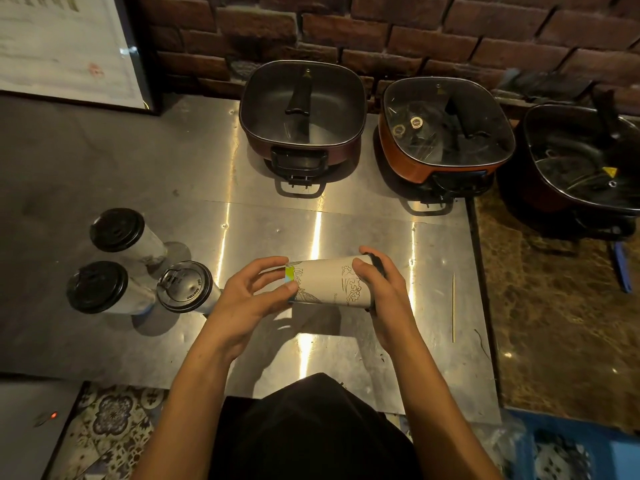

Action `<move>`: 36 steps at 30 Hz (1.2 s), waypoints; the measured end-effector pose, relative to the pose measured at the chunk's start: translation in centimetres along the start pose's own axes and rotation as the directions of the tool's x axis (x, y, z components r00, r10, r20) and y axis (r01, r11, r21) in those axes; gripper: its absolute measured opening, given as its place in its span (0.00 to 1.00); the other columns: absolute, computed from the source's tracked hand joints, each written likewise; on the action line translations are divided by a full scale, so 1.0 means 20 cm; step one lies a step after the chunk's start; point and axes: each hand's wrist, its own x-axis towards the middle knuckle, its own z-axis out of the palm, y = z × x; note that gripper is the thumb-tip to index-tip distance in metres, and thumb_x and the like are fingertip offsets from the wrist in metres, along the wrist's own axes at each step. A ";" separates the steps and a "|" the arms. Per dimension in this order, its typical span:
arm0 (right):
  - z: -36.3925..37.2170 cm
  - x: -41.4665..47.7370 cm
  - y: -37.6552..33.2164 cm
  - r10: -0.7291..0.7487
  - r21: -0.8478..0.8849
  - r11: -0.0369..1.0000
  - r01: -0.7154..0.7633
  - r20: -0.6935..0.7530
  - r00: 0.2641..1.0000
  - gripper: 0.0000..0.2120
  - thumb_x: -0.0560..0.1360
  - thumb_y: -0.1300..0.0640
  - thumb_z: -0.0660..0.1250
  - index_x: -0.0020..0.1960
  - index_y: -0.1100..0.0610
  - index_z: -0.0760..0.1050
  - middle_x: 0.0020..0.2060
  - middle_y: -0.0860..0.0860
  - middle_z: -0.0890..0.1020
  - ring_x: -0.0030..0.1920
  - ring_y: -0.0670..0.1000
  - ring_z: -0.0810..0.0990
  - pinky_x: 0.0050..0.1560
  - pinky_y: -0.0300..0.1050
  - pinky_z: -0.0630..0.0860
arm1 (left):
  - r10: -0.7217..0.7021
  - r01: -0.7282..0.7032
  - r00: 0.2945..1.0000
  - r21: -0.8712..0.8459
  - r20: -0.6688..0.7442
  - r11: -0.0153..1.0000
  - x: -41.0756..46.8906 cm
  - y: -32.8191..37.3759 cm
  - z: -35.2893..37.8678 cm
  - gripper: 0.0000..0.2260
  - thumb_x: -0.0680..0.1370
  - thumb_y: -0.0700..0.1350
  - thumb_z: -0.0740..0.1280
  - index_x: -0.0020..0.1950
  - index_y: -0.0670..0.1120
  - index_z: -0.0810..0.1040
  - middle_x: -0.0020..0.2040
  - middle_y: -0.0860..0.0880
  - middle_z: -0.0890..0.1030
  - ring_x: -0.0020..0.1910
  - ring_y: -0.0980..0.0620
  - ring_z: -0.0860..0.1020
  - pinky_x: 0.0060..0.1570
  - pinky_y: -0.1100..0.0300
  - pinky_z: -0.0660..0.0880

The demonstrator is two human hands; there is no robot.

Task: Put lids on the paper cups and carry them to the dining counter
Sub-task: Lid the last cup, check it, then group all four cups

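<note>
Right of three lidded cups, both hands hold a paper cup sideways, right hand clasping its black lid, left hand its base.

— How many paper cups did you count on the steel bench?
— Four. Three stood lidded near the left edge: one, another, and a third. The fourth cup lay sideways between two hands, left hand and right hand.
— And lids?
— Four black ones, one per cup.
— Pots?
— Three electric pots along the back edge: first, second, third.
— Anything else?
— One thin wooden skewer by the right edge.
</note>
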 end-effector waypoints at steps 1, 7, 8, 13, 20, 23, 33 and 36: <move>0.00 0.00 0.00 0.010 0.029 1.000 -0.010 -0.001 1.000 0.16 0.71 0.43 0.72 0.59 0.37 0.80 0.58 0.51 0.81 0.57 0.56 0.83 0.54 0.58 0.84 | 0.016 -0.016 1.000 0.014 -0.010 1.000 0.00 0.00 0.01 0.29 0.64 0.49 0.80 0.64 0.49 0.81 0.62 0.46 0.84 0.62 0.46 0.82 0.60 0.46 0.81; 0.02 0.03 0.06 0.164 0.450 0.874 -0.186 0.088 0.983 0.16 0.71 0.49 0.73 0.56 0.55 0.83 0.50 0.59 0.83 0.48 0.57 0.85 0.40 0.47 0.82 | 0.194 -0.177 0.976 0.153 -0.101 0.972 -0.02 0.10 0.16 0.22 0.68 0.55 0.78 0.61 0.54 0.82 0.56 0.52 0.84 0.52 0.50 0.84 0.42 0.63 0.81; 0.04 0.03 0.07 0.185 0.542 0.808 -0.233 0.143 0.972 0.14 0.71 0.49 0.73 0.53 0.56 0.85 0.48 0.59 0.84 0.45 0.57 0.85 0.41 0.48 0.83 | 0.242 -0.218 0.965 0.206 -0.097 0.954 -0.02 0.12 0.21 0.21 0.69 0.54 0.78 0.61 0.55 0.82 0.56 0.55 0.83 0.51 0.52 0.84 0.42 0.63 0.80; 0.09 0.05 0.21 0.214 0.747 0.596 -0.296 0.207 0.955 0.23 0.68 0.42 0.75 0.54 0.59 0.88 0.49 0.59 0.86 0.52 0.59 0.86 0.52 0.54 0.82 | 0.430 -0.407 0.901 0.441 0.052 0.800 -0.09 0.18 0.41 0.28 0.68 0.51 0.82 0.66 0.57 0.79 0.61 0.59 0.76 0.52 0.62 0.77 0.50 0.72 0.76; 0.15 0.05 0.26 0.098 0.810 0.505 -0.299 0.290 0.952 0.26 0.74 0.41 0.73 0.60 0.62 0.85 0.54 0.61 0.85 0.59 0.60 0.84 0.62 0.56 0.78 | 0.479 -0.453 0.874 0.493 0.081 0.743 -0.14 0.20 0.43 0.30 0.69 0.51 0.81 0.69 0.58 0.76 0.62 0.57 0.74 0.53 0.62 0.76 0.53 0.75 0.73; 0.14 0.06 0.27 0.178 0.771 0.572 -0.281 0.218 0.960 0.25 0.70 0.41 0.75 0.56 0.59 0.87 0.52 0.61 0.87 0.55 0.61 0.86 0.54 0.56 0.82 | 0.484 -0.431 0.874 0.529 0.043 0.731 -0.15 0.20 0.40 0.27 0.72 0.53 0.79 0.70 0.57 0.76 0.64 0.56 0.75 0.56 0.60 0.77 0.53 0.75 0.74; 0.37 0.08 0.02 0.082 0.395 0.918 -0.021 -0.139 0.987 0.12 0.79 0.48 0.66 0.59 0.53 0.79 0.46 0.50 0.86 0.44 0.49 0.86 0.36 0.41 0.81 | 0.622 -0.435 0.779 0.648 -0.078 0.626 -0.15 0.15 0.29 0.12 0.81 0.41 0.69 0.64 0.46 0.83 0.59 0.50 0.79 0.55 0.60 0.77 0.52 0.71 0.75; 0.50 0.06 -0.04 -0.059 0.107 0.991 0.079 -0.179 0.982 0.17 0.79 0.41 0.65 0.65 0.47 0.74 0.53 0.44 0.82 0.49 0.43 0.84 0.43 0.36 0.81 | 0.584 -0.407 0.807 0.635 -0.087 0.657 -0.13 0.16 0.23 0.14 0.81 0.42 0.69 0.67 0.46 0.80 0.64 0.52 0.78 0.63 0.56 0.76 0.63 0.64 0.74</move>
